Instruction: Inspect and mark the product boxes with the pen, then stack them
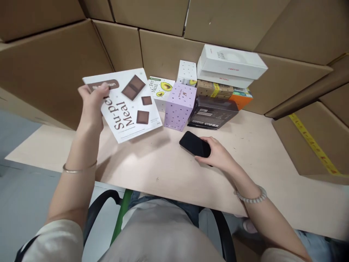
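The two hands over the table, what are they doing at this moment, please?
The left hand holds up a white "Su-per Meal" box. The right hand grips a black phone-like object at the table. Behind it are a purple box and other stacked boxes.

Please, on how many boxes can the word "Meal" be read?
2: the chocolate box in the left hand, and the avocado box partly behind the purple box. Others may be hidden or turned away.

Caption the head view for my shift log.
Left hand lifts a Su-per Meal box; right hand grips a black phone.
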`<state>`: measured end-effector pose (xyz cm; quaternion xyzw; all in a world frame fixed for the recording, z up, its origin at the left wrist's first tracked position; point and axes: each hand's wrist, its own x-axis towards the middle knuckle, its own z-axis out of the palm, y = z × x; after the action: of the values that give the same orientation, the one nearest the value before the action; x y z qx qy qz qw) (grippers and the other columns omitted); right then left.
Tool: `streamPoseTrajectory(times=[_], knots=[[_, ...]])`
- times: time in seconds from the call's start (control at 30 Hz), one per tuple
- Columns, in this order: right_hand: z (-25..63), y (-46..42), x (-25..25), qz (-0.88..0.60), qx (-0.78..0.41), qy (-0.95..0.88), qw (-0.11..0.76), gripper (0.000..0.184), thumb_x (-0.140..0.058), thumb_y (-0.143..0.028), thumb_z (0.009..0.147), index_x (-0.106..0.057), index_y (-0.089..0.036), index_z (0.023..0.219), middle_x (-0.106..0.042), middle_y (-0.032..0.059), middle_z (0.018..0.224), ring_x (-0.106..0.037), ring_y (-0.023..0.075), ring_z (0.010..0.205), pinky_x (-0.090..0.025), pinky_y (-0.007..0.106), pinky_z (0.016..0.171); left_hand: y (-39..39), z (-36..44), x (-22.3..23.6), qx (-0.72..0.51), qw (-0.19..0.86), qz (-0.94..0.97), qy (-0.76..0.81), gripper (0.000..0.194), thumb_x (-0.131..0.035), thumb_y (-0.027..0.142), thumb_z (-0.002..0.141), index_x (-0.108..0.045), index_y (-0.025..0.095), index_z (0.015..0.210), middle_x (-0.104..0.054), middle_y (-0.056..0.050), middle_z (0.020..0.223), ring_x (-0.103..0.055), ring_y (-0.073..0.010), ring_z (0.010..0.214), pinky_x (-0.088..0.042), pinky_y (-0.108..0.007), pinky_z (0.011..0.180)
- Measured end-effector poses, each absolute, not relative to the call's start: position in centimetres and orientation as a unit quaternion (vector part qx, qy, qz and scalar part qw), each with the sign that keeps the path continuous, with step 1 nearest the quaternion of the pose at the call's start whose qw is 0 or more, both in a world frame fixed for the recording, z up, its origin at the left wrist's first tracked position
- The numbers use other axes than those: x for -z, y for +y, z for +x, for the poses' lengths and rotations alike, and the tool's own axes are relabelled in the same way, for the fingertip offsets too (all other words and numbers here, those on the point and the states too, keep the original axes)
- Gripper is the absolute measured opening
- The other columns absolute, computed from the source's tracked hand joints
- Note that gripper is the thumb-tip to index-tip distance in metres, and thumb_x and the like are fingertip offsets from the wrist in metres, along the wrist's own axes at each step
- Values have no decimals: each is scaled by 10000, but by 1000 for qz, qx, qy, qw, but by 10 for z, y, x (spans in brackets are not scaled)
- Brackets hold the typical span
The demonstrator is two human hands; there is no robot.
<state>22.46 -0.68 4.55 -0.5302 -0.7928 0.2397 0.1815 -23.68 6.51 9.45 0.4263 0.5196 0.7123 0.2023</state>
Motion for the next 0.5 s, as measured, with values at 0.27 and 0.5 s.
streamPoseTrajectory(times=[0.27,0.5], knots=[[221,-9,-43,-488,-195,-833,173,630,-776,-397,737,-670,-203,1327,-773,163,1257,-720,430,1202,-592,625,1045,181,-255,-117,-419,418,624,509,499,-303,447,1186,-474,-8,1303,-809,-198,1133,-795,-220,1025,-622,-630,1079],[218,-10,-37,-492,-209,-827,176,649,-759,-388,753,-654,-166,1353,-735,195,1280,-706,441,1242,-595,638,1059,236,-201,-130,-344,383,676,527,534,-190,325,1200,-567,-52,1236,-842,-238,1115,-829,-210,947,-696,-506,984]])
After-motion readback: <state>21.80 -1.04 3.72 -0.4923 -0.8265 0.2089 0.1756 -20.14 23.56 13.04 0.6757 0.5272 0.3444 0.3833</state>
